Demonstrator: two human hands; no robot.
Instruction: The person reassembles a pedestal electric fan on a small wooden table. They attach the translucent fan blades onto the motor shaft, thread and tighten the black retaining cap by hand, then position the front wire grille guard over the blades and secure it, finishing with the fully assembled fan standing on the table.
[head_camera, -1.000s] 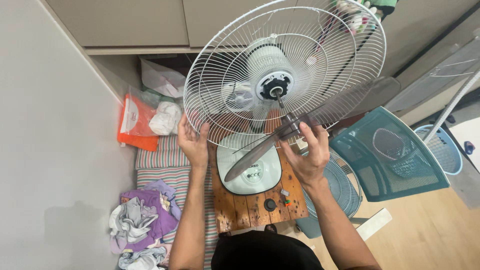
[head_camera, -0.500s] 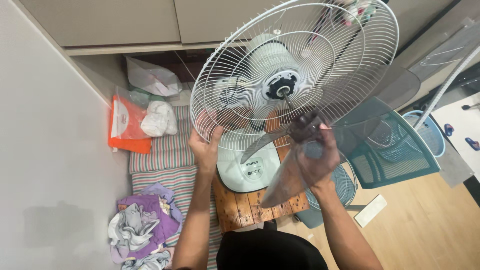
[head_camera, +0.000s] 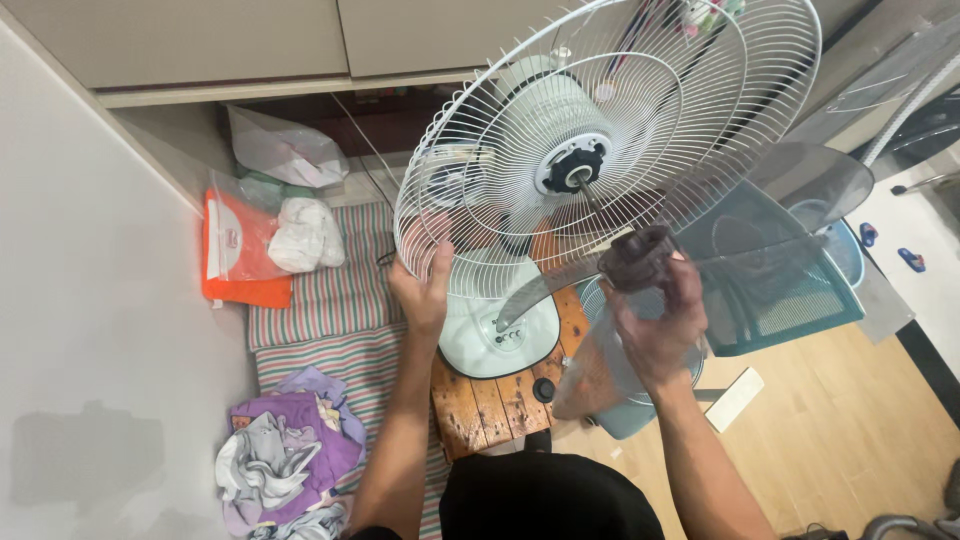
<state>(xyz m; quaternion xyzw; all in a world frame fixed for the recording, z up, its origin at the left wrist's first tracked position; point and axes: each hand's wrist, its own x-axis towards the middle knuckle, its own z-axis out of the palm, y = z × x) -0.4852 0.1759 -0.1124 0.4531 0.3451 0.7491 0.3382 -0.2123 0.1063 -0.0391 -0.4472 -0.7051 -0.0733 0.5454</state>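
Observation:
A pale green stand fan rests with its round base (head_camera: 500, 335) on a small wooden stool (head_camera: 490, 405). Its white wire rear guard (head_camera: 560, 120) tilts up toward me, with the black motor shaft (head_camera: 572, 168) at its centre. My left hand (head_camera: 425, 290) grips the lower left rim of the guard. My right hand (head_camera: 655, 325) holds the smoky translucent fan blade (head_camera: 800, 185) by its hub, pulled clear of the shaft to the lower right.
A teal mesh chair (head_camera: 790, 290) stands at the right. A striped mat (head_camera: 320, 310) lies on the floor with an orange bag (head_camera: 240, 255), white cloth and purple clothes (head_camera: 285, 450). Cabinets (head_camera: 300, 40) line the back; a grey wall is at the left.
My right hand has drawn the blade off the shaft and moved it down and to the right. The guard has tilted up and closer. My left hand stays on the rim.

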